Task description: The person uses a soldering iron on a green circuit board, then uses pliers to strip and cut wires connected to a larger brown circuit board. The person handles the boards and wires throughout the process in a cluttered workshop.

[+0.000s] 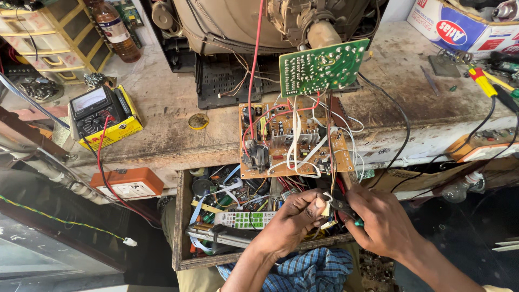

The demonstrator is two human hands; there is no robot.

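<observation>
My left hand (292, 219) pinches a small pale part with a wire end over the open drawer (183, 216). My right hand (381, 221) grips small dark cutters (340, 205) with green handle tips, their jaws at that part. Just above, a brown circuit board (292, 140) with white and red wires overhangs the bench edge. A green circuit board (323, 66) stands tilted behind it, below the back of an opened television tube (243, 24).
The drawer holds a white remote (243, 219), wires and tools. A yellow-cased analogue meter (100, 114) sits on the left of the bench, an orange switch box (127, 184) below it. A brown bottle (116, 30), yellow drawers, a cardboard box (459, 27) and screwdrivers (484, 81) lie around.
</observation>
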